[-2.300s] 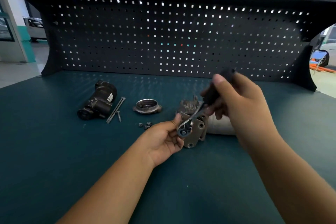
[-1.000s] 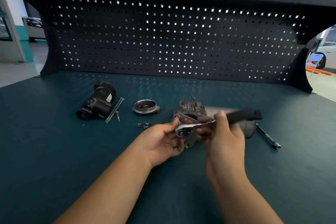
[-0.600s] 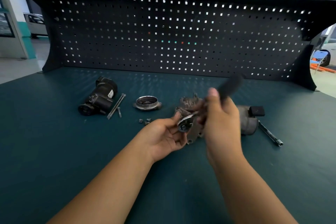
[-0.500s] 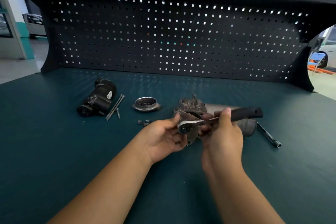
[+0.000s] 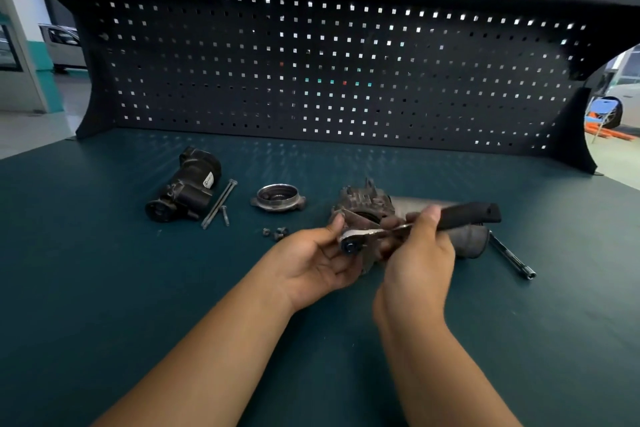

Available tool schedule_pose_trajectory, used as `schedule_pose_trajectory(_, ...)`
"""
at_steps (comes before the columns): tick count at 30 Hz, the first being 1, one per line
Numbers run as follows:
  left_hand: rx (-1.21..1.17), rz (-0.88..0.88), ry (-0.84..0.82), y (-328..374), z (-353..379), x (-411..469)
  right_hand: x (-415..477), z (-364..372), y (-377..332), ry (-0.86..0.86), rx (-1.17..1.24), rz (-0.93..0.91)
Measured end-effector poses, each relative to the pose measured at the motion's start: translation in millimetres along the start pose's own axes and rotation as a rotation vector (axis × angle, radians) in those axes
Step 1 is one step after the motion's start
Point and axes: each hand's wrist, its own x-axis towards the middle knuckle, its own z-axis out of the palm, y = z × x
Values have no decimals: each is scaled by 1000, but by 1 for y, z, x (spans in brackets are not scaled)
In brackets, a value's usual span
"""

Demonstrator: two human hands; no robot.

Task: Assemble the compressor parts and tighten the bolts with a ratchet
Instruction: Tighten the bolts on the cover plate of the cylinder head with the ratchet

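While the right hand (image 5: 415,263) holds the ratchet (image 5: 462,216), the motor label (image 5: 207,183) is unreadable

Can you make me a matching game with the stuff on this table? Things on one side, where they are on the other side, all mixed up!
Things:
1. ratchet
2. black motor
3. round metal cup
4. thin rod

Places:
A. lying farthest right
B. lying farthest left
C. gripped by the right hand
D. just behind the loose nuts

Pairs: 1-C, 2-B, 3-D, 4-A
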Motion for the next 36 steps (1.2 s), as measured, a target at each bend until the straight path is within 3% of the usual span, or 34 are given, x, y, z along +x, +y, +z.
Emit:
schedule_pose_trajectory(1, 5, -9, -5, 0, -1, 1, -2, -1, 5, -3, -24, -30)
schedule_pose_trajectory(3, 6, -15, 5, 2, -2, 0, -9, 4, 6, -164, -128, -236)
schedule_pose_trajectory(6, 58, -39, 10, 2, -3, 0, -9, 12, 0, -525, -626, -586)
schedule_pose_trajectory(8, 101, -40, 18, 0, -3, 2, -4, 13, -4, -659, -867, -689)
schedule_pose_trajectory(10, 85, -14, 5, -1, -3, 3, 1, 9, -6, -598, -710, -595)
schedule_pose_trajectory(13, 43, 14, -54, -1, 0, -2, 3, 2, 0, -306, -283, -324)
schedule_pose_trajectory(15, 65, 12, -69, -1, -3, 0, 1, 1, 6, -251, -166, -241)
schedule_pose_trajectory(17, 81, 11, -55, 0, -3, 0, -2, 3, 5, -374, -316, -405)
schedule_pose_trajectory(20, 118, -2, 3, 0, -3, 1, -1, 6, 4, -649, -750, -729)
schedule_pose_trajectory(22, 137, 6, 6, -1, -3, 2, 2, 5, 3, -688, -822, -765)
schedule_pose_trajectory(26, 52, 29, -30, 1, 1, -3, 2, 1, 6, -329, -280, -297)
schedule_pose_trajectory(28, 61, 19, -56, 0, 0, -4, 1, 1, 9, -253, -182, -210)
schedule_pose_trajectory(30, 67, 21, -63, 1, -4, -2, -2, 2, 7, -392, -253, -356)
schedule_pose_trajectory(33, 96, 22, -25, 1, -2, -6, -4, 5, 8, -674, -692, -702)
schedule_pose_trajectory(36, 114, 14, 4, 1, -3, -3, -5, 5, 10, -726, -834, -835)
